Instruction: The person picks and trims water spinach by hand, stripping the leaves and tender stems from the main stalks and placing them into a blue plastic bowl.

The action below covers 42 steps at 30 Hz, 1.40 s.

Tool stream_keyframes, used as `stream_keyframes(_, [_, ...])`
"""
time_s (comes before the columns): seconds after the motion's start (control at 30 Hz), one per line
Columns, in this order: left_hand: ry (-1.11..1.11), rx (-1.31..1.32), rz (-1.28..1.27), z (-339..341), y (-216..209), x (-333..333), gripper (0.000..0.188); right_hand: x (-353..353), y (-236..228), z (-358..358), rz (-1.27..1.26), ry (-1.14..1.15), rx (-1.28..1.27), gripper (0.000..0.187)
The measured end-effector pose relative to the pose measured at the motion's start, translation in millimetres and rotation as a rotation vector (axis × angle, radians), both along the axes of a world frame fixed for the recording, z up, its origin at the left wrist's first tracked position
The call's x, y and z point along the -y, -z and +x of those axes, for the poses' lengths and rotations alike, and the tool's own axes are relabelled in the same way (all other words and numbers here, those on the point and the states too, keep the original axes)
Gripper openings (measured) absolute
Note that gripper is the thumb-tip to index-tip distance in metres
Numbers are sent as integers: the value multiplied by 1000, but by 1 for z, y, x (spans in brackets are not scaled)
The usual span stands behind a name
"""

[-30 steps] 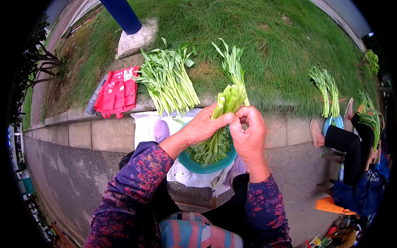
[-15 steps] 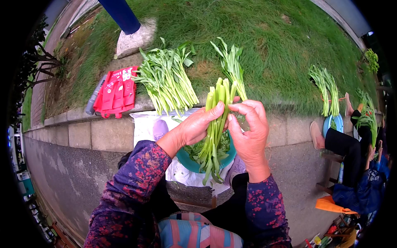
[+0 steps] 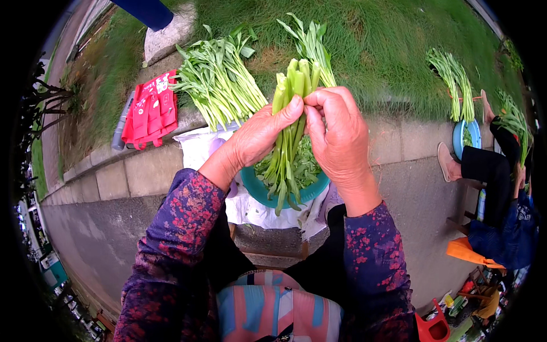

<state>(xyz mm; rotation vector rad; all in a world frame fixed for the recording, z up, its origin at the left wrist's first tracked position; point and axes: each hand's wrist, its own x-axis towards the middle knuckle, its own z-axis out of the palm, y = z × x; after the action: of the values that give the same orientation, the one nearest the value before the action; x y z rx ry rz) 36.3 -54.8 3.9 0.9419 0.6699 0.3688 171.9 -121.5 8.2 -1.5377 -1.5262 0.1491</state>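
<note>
A bunch of leafy green vegetables [image 3: 283, 154] is in my left hand [image 3: 254, 135], its thumb across the thick pale stems. The cut stem ends point up and away from me, while the leaves hang down over a teal basin [image 3: 259, 194]. My right hand [image 3: 340, 137] is closed at the bunch's right side, thumb and forefinger pinched together against the stems; what they pinch is too small to make out. More loose leaves [image 3: 307, 165] fill the basin, which stands between my feet on a white sheet [image 3: 242, 212].
A large pile of greens [image 3: 222, 80] lies on the kerb, with a smaller bunch [image 3: 314, 48] to its right. Left of them is a red bag [image 3: 151, 114] beside a grey cylinder [image 3: 119, 128]. At right, another person [image 3: 496, 171] sits near a blue basin [image 3: 458, 139], holding greens.
The view has tilted, so the kerb and greens sit higher in the picture. My left hand keeps its hold on the bunch, and my right thumb and forefinger have drawn together against it.
</note>
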Motion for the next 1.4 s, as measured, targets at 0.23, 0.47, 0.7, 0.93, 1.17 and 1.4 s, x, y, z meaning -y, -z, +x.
stream_keyframes(0.23, [36,-41,44,-7,1,-3,58,-1,0,3,4,-36,152,21])
stream_keyframes(0.47, [178,22,-51,-15,11,-11,56,4,1,5,-83,-111,45,22])
stream_keyframes(0.7, [31,242,-276,-13,10,-22,57,-1,-5,17,-96,73,-288,25])
stream_keyframes(0.93, [-272,263,-347,-12,18,-30,32,4,6,6,-387,-7,-383,61])
stream_keyframes(1.17, [-482,297,-421,11,7,-17,35,1,3,-21,-580,-204,-501,115])
stream_keyframes(1.4, [-437,41,-357,3,12,-10,58,-1,5,-20,-713,-348,-530,89])
